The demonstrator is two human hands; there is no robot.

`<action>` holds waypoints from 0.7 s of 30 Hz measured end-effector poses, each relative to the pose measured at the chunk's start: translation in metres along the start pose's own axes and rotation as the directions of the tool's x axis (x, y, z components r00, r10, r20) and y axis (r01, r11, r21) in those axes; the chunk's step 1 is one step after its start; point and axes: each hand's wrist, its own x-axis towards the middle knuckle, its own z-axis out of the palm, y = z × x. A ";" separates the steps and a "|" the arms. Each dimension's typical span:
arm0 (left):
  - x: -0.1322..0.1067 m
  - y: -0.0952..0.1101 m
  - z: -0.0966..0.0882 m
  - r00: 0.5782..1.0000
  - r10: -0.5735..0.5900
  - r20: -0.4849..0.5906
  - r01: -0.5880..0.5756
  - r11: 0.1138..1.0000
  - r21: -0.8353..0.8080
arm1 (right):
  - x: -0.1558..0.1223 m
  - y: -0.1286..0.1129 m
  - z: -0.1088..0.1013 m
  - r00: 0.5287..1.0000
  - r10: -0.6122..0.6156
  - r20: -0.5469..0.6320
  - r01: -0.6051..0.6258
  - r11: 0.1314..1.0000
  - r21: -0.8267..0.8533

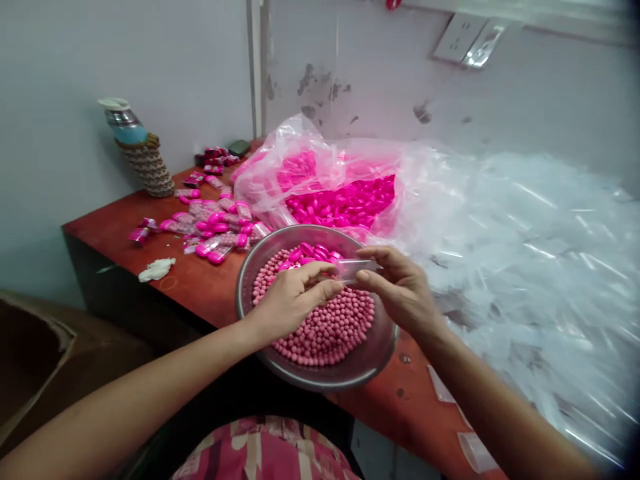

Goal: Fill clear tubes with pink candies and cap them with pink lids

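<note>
Both my hands hold one small clear plastic tube (pixel 354 269) between them, above a metal bowl (pixel 320 383). My left hand (pixel 295 293) pinches its left end between thumb and fingers. At the other end, the fingers and thumb of my right hand (pixel 400 283) close round it. Pink round beads (pixel 327 333) fill much of the bowl, and several bright pink caps (pixel 315 252) lie on them at the back. I cannot tell whether anything is inside the tube.
Filled tubes with pink caps (pixel 220 227) lie piled left of the bowl. Behind it is a plastic bag (pixel 300 133) of pink caps. Many clear tubes (pixel 540 267) heap up at right. A bottle in a knitted sleeve (pixel 143 157) stands at the table's back left; a cardboard box (pixel 85 360) is below.
</note>
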 end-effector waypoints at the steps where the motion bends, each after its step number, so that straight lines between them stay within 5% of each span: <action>1: -0.001 -0.001 -0.003 0.999 -0.004 -0.033 0.004 1.000 -0.008 | 0.006 -0.002 0.010 0.999 -0.016 0.046 0.018 0.999 -0.033; 5: -0.009 -0.006 -0.031 0.985 0.059 -0.160 -0.024 0.977 0.212 | 0.022 0.002 0.026 0.921 -0.096 0.378 0.259 0.875 -0.409; 7: -0.013 -0.011 -0.046 0.976 0.088 -0.197 -0.025 0.952 0.306 | 0.027 0.010 0.027 0.835 -0.042 0.548 0.436 0.659 -0.613; 10: -0.014 -0.020 -0.058 0.970 0.051 -0.238 0.001 0.977 0.211 | 0.034 0.023 0.031 0.753 0.103 0.650 0.592 0.325 -0.737; 13: -0.013 -0.027 -0.059 0.964 0.058 -0.260 -0.012 0.985 0.173 | 0.040 0.035 0.043 0.731 0.154 0.665 0.643 0.172 -0.746; 17: -0.014 -0.030 -0.057 0.959 0.090 -0.268 -0.036 0.979 0.201 | 0.046 0.046 0.074 0.632 0.134 0.764 0.724 0.249 -0.643; 21: -0.016 -0.030 -0.057 0.930 0.132 -0.342 -0.053 0.971 0.231 | 0.047 0.052 0.106 0.631 0.061 0.774 0.608 0.581 -0.541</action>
